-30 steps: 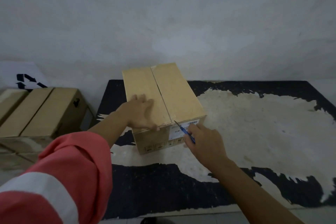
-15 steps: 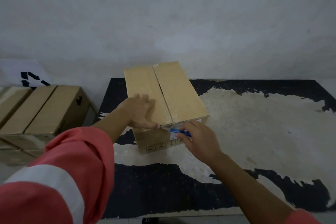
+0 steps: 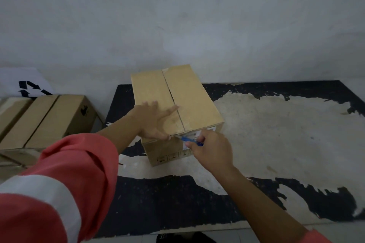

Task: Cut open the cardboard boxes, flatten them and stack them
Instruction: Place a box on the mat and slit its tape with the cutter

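A closed brown cardboard box (image 3: 189,96) stands on the worn black table (image 3: 276,144), its top flaps meeting in a taped centre seam. My left hand (image 3: 153,119) lies flat on the left flap, fingers spread, thumb at the near top edge. My right hand (image 3: 210,149) grips a blue-handled cutter (image 3: 190,140). Its blade tip touches the box's near top edge where the seam ends, beside a white label on the front face.
To the left, off the table, several closed cardboard boxes (image 3: 45,118) sit side by side. A white sheet with black arrows (image 3: 27,86) leans on the grey wall behind them. The table's peeled pale surface stretches to the right of the box.
The cutter swung from pointing up at the front label to lying level, its tip at the seam's near end. My left hand slid a little farther across the left flap.
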